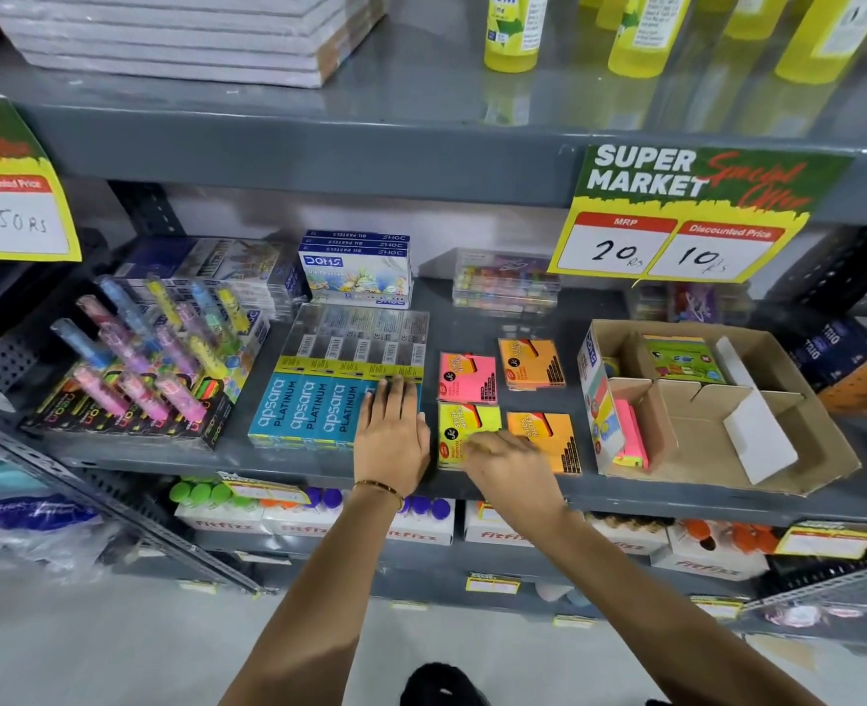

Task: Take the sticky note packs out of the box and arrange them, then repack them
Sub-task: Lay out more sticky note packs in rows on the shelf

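Several sticky note packs lie flat on the grey shelf (477, 318) in a two-by-two block: a pink pack (467, 377), an orange pack (531, 363), a yellow pack (467, 422) and a second orange pack (548, 440). My right hand (510, 463) rests on the yellow pack's front edge, fingers bent and blurred. My left hand (391, 430) lies flat and open on the blue pencil boxes (314, 405) just left of the packs. The cardboard box (717, 405) stands to the right with a pink pack (631, 433) upright inside and a green pack (681, 359) at its back.
Highlighter packs (141, 359) fill the shelf's left end. Blue-and-white pastel boxes (357, 270) and clear pen cases (505, 282) stand behind. A yellow price sign (686, 216) hangs from the upper shelf. Glue bottles (513, 28) stand above. White boxes (314, 522) sit on the lower shelf.
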A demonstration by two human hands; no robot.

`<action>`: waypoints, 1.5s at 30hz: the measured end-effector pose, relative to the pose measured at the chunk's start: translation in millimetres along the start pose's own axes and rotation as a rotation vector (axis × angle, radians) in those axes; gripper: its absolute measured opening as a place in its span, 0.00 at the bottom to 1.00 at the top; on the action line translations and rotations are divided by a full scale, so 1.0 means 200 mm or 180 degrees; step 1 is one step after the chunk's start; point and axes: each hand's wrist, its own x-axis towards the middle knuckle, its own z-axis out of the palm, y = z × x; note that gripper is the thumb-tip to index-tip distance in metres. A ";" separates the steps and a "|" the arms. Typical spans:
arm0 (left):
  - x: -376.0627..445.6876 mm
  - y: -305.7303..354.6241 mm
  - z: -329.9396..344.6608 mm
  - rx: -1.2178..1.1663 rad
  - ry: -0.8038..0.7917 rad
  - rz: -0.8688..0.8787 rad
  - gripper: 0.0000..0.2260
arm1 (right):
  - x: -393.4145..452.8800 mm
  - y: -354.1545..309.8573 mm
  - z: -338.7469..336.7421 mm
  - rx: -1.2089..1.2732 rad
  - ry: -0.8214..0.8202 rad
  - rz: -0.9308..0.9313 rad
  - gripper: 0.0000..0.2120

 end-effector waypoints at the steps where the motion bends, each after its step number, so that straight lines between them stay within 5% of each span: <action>1: 0.00 0.00 0.00 0.0002 -0.0003 0.0013 0.19 | 0.02 0.03 -0.01 0.0163 0.0179 0.0139 0.10; 4: 0.00 0.00 0.00 0.0003 0.0017 -0.0011 0.19 | 0.18 0.18 -0.04 0.0397 0.0379 0.0809 0.10; 8: 0.00 0.00 0.01 -0.0011 -0.0008 -0.0033 0.21 | 0.40 0.41 -0.02 0.0634 -0.1162 0.2022 0.29; 10: 0.00 0.00 0.01 -0.0037 -0.0015 -0.0064 0.21 | 0.44 0.44 0.02 0.0738 -0.1412 0.2300 0.30; 25: 0.01 0.00 -0.01 0.0055 -0.0072 -0.0015 0.19 | 0.37 0.30 -0.14 0.0718 -0.0313 0.2382 0.25; 32: 0.00 0.00 -0.01 0.0099 0.0011 0.0025 0.20 | 0.00 0.15 -0.17 0.0742 -0.0946 0.2590 0.22; 45: 0.00 -0.01 0.00 0.0038 -0.0003 0.0041 0.19 | -0.09 0.13 -0.10 0.0767 -0.1125 0.2625 0.29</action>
